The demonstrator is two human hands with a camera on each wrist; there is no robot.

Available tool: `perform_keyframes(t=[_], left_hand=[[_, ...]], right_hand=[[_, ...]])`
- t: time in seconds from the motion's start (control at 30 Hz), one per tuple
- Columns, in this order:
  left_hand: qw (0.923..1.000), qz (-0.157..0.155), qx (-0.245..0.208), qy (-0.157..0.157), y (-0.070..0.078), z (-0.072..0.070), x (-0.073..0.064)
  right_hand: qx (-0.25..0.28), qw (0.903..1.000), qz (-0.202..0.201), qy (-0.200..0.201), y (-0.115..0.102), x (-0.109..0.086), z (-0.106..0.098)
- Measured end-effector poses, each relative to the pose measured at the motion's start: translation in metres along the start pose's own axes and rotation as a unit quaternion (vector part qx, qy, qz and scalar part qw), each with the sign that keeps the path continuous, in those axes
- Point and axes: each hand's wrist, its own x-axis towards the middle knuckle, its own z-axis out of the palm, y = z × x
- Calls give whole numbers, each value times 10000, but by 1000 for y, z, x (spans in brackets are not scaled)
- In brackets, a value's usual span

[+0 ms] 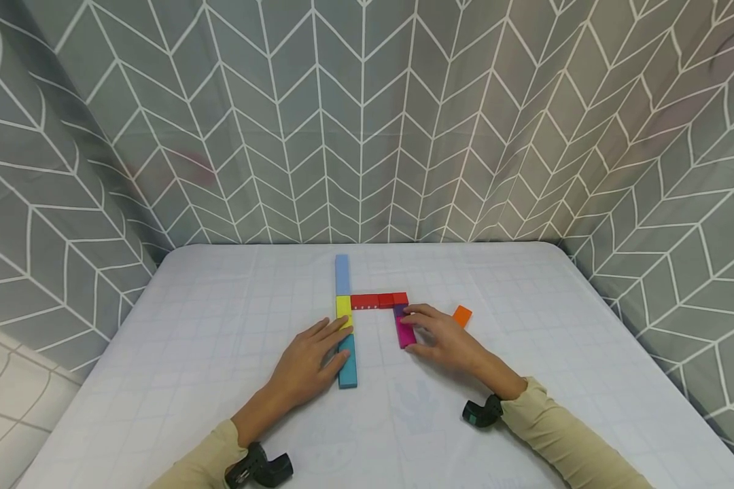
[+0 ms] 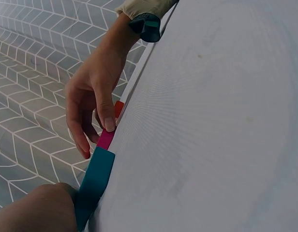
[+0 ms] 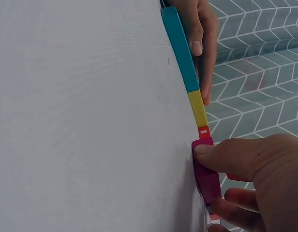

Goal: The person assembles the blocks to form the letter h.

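Observation:
A straight column of blocks runs down the table: light blue (image 1: 342,274) at the far end, yellow (image 1: 343,307) in the middle, teal (image 1: 349,370) nearest me. Red blocks (image 1: 364,301) extend rightward from the yellow one. A dark purple block (image 1: 398,310) and a magenta block (image 1: 406,334) drop toward me from the row's right end. My left hand (image 1: 306,365) lies along the column, its extended fingers on the yellow block and its thumb at the teal one. My right hand (image 1: 446,341) pinches the magenta block lengthwise, thumb (image 3: 221,155) at the near end, fingers toward the purple block.
An orange block (image 1: 462,315) lies apart, just beyond my right hand. A white cloth (image 1: 220,305) covers the table, and a grey patterned curtain (image 1: 361,122) hangs behind its far edge and along the sides. Each wrist wears a black camera (image 1: 482,412).

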Motion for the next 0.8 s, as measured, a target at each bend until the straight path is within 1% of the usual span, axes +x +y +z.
perform_keyframes(t=[0.2, 0.33, 0.47, 0.67, 0.8], left_hand=[[10000, 20, 18, -5, -1, 0, 0], [10000, 14, -4, -36, -1, 1, 1], [10000, -21, -17, -82, -1, 1, 1], [9999, -42, -1, -95, 0, 0, 1], [10000, -27, 26, -91, -1, 1, 1]], right_hand=[[21, 10000, 58, 33, -1, 0, -1], [73, 9996, 249, 61, -2, -2, -5], [180, 9983, 467, 305, 0, -5, -12], [67, 9967, 433, 689, 7, -12, -19], [-64, 9952, 588, 781, 12, -15, -21]])
